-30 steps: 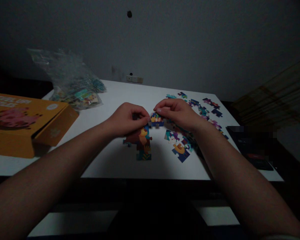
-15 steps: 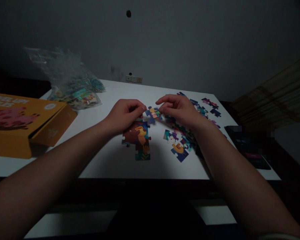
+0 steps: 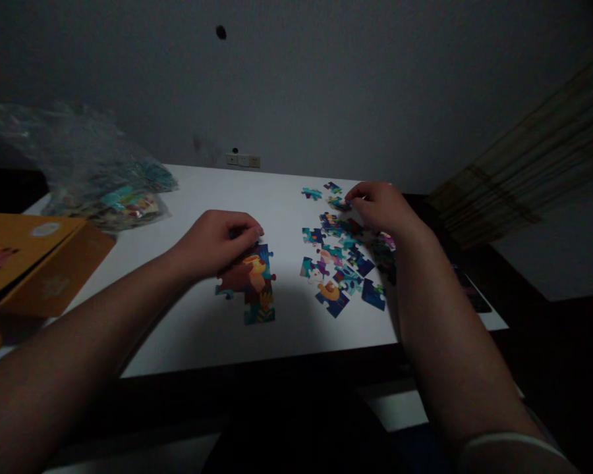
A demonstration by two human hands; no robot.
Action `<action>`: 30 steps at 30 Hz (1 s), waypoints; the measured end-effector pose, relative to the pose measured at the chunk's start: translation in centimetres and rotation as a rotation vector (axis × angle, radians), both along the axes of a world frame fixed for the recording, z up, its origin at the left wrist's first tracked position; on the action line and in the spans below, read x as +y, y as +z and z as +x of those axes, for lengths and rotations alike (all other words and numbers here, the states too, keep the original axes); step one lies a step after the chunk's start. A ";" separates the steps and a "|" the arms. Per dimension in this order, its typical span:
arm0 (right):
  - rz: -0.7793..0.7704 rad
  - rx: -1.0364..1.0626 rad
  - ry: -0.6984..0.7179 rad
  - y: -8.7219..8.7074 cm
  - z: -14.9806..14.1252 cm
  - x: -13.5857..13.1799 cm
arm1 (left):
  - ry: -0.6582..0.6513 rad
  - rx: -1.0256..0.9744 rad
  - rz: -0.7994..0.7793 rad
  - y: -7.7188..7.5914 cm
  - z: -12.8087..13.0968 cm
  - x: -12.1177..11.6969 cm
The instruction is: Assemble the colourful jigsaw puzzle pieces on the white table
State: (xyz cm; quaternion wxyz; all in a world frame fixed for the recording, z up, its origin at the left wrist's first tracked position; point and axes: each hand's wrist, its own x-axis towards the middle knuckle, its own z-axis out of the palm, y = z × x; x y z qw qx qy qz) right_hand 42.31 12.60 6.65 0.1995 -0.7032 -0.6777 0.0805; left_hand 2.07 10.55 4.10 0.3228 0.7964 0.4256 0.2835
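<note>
My left hand point(image 3: 223, 242) rests on the table at the upper left edge of a joined block of puzzle pieces point(image 3: 258, 276), brown with a yellow figure. Its thumb and fingers are pressed together, and whatever may be between them is hidden. At the far side of the loose pieces, my right hand point(image 3: 383, 207) has its thumb and fingertips closed at the edge of a puzzle piece point(image 3: 338, 203) with greenish and yellow colours. Loose puzzle pieces point(image 3: 332, 297) lie spread between the hands and partly beneath my right forearm.
On the left stand an orange puzzle box point(image 3: 54, 263) with its flap open and a clear plastic bag point(image 3: 113, 178) holding more pieces. A dark flat object point(image 3: 474, 293) lies at the table's right edge. Behind the white table point(image 3: 217, 191) is a wall with sockets point(image 3: 243, 160).
Both hands were together around a puzzle piece above the joined block. My right hand has since moved right to the loose pieces; my left stays by the block. The view has turned right.
</note>
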 end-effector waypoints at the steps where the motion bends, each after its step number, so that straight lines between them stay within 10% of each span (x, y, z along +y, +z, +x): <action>1: -0.035 0.001 0.033 0.1 0.3 -0.2 | -0.012 0.028 0.016 0.1 -0.1 0.0; 11: -0.186 0.027 0.422 -0.7 -1.6 -0.3 | -0.054 0.207 0.002 0.5 -0.3 0.2; 21: 0.202 0.128 0.030 -2.1 -0.8 0.6 | -0.038 0.117 0.057 0.3 -0.4 0.2; 30: -0.025 0.020 0.247 -1.3 -3.1 0.8 | -0.031 0.119 0.056 0.1 -0.5 0.4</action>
